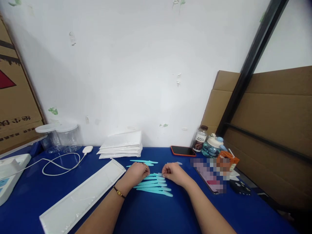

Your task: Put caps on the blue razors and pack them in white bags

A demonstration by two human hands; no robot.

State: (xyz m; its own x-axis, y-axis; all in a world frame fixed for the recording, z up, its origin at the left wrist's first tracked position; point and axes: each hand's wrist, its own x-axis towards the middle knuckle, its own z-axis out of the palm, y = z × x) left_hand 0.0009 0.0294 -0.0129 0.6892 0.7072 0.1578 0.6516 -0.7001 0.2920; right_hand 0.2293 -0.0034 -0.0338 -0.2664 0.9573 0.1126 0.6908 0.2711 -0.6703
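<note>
Turquoise razor-like sticks [153, 185] lie in row on blue table [151, 214], head view. Our left hand [138, 172] curls at row's far left end; our right hand [172, 172], pinched, sits by far right end. Whether either grips stick, we cannot tell. White flat pouch [83, 198] lies left.

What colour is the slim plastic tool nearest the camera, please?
The slim plastic tool is turquoise, clearest in the head view.

The left hand [136, 172] and right hand [174, 173] were curled, apart, below centre. Both forearms [107, 202] slanted from the bottom edge.
</note>
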